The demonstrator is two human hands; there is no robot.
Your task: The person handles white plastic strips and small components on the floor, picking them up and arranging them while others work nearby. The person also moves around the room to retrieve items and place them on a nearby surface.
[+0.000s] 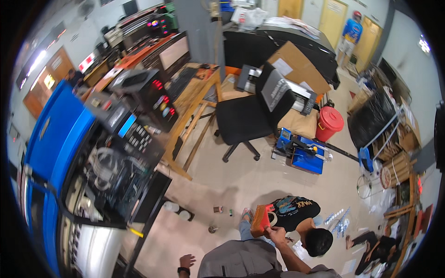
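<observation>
My right hand [276, 235] is closed on a red and orange-brown box-like thing [260, 221], held in front of my grey shirt. A pale ring-shaped part shows against its right side; its exact kind I cannot make out. Just beyond and right of it, a person in a black printed T-shirt [295, 211] sits low on the floor, dark-haired head close to my right forearm. My left hand [187, 261], with a black band on the wrist, hangs at the lower left with its fingers apart and nothing in them.
On the left stands a large blue and black printing machine [60, 134]. A black office chair [241, 118] and wooden table [197, 102] are ahead. A blue press-like device [308, 157] and red lidded bucket [330, 123] stand right. Small items [218, 209] lie on the floor. Another person [380, 248] sits far right.
</observation>
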